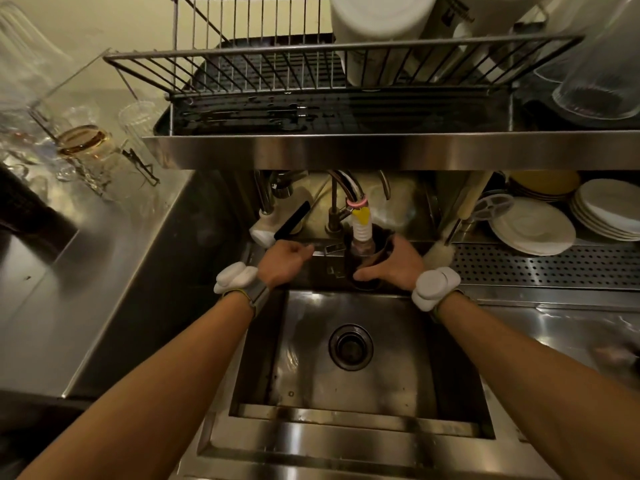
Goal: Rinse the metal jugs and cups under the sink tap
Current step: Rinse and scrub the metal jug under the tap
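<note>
No text, label, brand, number or sign can be read anywhere in the view. A small dark mark shows on a white container [450, 19] on the rack at the top, but it is too blurred to make out.
</note>
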